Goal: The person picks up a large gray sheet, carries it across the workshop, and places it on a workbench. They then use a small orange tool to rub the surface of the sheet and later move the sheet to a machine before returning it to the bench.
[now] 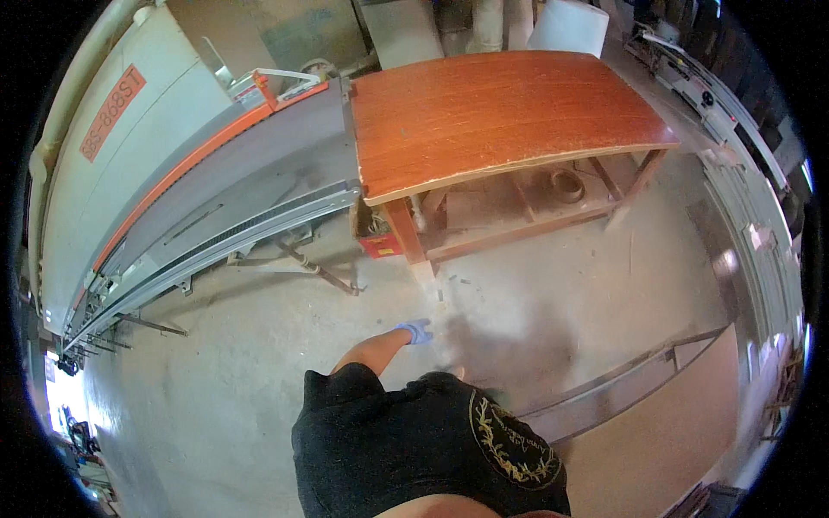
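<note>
My left hand (416,331), in a light blue glove, hangs over the concrete floor (233,371) with its fingers apart and nothing in them. It is in front of the near left leg (406,231) of a wooden table, some way short of it. My right hand is out of sight behind my black shirt (389,440), which has a gold wreath print. The table's reddish-brown top (509,112) has a worn, pale near edge.
Left of the table runs a long machine with a grey bed (250,164) and an orange rail (186,168). A red box (380,245) stands by the table leg. At lower right lies a large pale panel (656,432). Stacked boards (751,233) line the right side.
</note>
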Motion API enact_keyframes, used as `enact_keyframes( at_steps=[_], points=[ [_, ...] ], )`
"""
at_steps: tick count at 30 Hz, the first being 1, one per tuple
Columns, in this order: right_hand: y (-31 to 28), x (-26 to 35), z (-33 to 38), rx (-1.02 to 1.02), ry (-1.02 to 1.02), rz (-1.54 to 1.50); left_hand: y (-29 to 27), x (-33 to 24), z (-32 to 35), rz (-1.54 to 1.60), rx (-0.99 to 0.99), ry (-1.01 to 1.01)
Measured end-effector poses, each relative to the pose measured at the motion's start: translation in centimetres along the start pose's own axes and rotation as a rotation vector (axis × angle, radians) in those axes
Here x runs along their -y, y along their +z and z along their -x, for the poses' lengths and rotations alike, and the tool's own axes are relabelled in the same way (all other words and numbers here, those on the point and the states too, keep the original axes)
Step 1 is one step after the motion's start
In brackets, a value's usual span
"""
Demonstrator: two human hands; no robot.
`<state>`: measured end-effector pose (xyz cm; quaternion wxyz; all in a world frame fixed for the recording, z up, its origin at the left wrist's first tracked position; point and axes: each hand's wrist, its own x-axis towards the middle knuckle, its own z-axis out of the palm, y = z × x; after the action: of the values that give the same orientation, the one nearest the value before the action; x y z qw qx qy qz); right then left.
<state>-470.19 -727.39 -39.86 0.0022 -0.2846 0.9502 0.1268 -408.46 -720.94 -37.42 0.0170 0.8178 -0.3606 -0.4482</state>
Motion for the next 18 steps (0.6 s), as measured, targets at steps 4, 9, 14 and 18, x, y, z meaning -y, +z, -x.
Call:
enact_keyframes(
  at_steps=[4, 9, 14, 18],
  points=[
    [-3.0, 6.4, -1.8, -0.025, 0.001, -0.032, -1.4, -6.9, -7.4, 0.44, -0.151, 0.174],
    [-5.2, 17.6, -6.2, -0.036, -0.083, -0.115, -5.7, -13.9, -16.4, 0.376, -0.671, 0.546],
    [-10.8, 28.5, -15.2, -0.091, -0.212, -0.312, -14.0, -24.5, -18.7, 1.281, -0.632, 0.306],
    [-16.7, 40.4, -21.7, -0.004, -0.472, -0.708, -21.6, -31.2, -19.1, 1.687, -0.748, 0.289]
  ],
)
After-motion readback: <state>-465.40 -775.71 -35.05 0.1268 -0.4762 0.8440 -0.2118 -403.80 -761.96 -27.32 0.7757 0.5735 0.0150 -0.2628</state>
